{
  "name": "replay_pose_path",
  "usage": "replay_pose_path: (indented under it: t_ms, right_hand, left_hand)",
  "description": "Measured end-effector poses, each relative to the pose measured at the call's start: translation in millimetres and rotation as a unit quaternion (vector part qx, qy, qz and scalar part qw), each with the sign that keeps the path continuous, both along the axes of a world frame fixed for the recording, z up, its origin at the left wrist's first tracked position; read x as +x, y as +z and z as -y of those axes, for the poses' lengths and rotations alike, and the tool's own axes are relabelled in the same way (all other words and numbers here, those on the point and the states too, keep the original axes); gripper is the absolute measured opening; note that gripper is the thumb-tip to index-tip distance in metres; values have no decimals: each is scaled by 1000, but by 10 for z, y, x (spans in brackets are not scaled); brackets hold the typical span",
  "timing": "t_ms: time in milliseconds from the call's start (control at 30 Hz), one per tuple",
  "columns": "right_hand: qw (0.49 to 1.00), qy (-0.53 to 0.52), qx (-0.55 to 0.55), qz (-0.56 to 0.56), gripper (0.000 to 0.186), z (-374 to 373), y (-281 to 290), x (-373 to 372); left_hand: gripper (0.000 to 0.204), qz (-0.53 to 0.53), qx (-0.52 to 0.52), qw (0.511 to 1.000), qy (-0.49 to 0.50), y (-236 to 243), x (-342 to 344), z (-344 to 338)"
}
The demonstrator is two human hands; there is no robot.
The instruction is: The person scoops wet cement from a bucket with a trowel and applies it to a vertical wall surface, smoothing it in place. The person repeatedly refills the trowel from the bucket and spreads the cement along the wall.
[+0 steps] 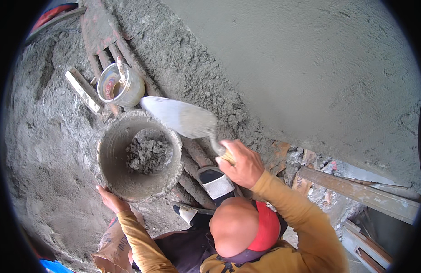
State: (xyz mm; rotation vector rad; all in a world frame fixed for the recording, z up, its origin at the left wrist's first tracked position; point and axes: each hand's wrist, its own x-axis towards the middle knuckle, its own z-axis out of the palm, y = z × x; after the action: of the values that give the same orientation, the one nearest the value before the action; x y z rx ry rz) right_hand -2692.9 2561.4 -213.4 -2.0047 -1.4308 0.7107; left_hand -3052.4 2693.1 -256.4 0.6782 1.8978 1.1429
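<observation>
A mortar-caked bucket [106, 150] tilts so that its mouth faces me, with a clump of wet mortar [149, 152] at its bottom. At the bucket's lower left rim, my left hand [112, 200] grips its edge; part of the fingers is hidden. My right hand [241, 164] is closed round the handle of a pointed trowel [185, 118]. The trowel's grey-smeared blade reaches left, just above the bucket's upper right rim, and is a little blurred.
Beyond the bucket stands a clear plastic tub [133, 93] with a brush in it, beside a pale wooden strip [84, 90]. Smoothed mortar [319, 77] covers the upper right, bordered by rough mortar. Timber boards [360, 193] lie right; a paper sack [111, 250] sits lower left.
</observation>
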Motion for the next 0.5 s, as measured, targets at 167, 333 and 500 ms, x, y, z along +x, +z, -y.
replay_pose_path:
  t_ms: [167,333,500]
  right_hand:
    - [924,-206,-311,87,46,1536,-940,679]
    - [886,-220,-404,61,47,1794,-1695,724]
    - [898,-263,-347,59,48,788,-2211,767]
  left_hand:
    - [67,23,19,1000,9,-99,94,-85]
    - [67,36,2,999,-24,-25,69,-87]
    - [67,25,-8,999,-21,-61,108,-84]
